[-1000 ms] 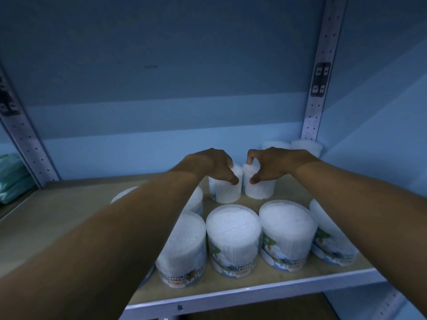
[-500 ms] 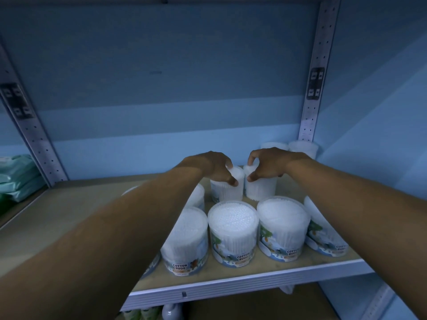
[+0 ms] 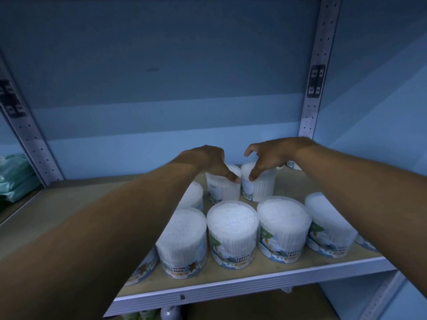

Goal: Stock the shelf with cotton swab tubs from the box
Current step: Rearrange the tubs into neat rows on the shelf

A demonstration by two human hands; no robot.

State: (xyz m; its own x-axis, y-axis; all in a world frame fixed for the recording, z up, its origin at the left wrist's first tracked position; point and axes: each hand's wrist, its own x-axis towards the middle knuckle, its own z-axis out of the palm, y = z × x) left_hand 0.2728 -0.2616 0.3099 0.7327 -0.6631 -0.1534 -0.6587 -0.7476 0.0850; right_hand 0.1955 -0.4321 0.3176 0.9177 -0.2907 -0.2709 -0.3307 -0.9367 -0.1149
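The left hand (image 3: pixel 209 160) curls over the top of a cotton swab tub (image 3: pixel 223 187), thumb down its near side and fingers hidden behind, so it grips the lid rim from above. The right hand (image 3: pixel 265 155) does the same on the neighbouring tub (image 3: pixel 260 184) at its 3 o'clock, thumb on the near wall, forefinger lifted clear. The two tubs stand upright and almost touching in the second row of the shelf (image 3: pixel 231 289). At 6 o'clock from them the front row (image 3: pixel 232 232) of bigger-looking tubs lines the shelf edge. Such tubs are probably light, with thin, smooth, slightly yielding plastic walls; a grasp around the rim, not a hard squeeze, suits them best.
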